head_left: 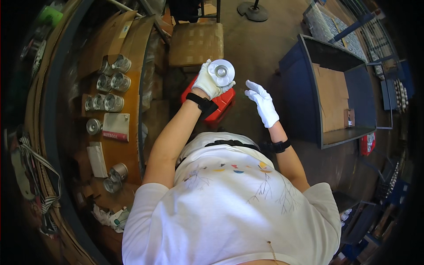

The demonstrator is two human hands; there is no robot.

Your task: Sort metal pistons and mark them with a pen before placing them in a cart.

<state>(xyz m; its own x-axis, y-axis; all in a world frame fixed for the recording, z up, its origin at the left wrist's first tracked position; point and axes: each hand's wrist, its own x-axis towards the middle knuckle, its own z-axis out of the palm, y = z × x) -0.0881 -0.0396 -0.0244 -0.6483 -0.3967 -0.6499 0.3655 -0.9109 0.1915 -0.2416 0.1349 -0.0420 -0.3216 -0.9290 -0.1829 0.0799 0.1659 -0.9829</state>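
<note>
The gloved left hand (207, 84) grips a round silver part (221, 72) at 12 o'clock; the gloved right hand (263, 107) is loosely spread at 2 o'clock. Metal cylinders (120, 82) sit at 10 o'clock.

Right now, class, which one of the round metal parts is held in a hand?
The metal part in the gloved left hand, its round face toward the camera; the similar parts stand or lie unheld on the brown bench.

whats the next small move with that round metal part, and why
Probably bring the right hand in to steady the round metal part: only the left hand holds it, while the right looks empty, fingers extended, close by.
</note>
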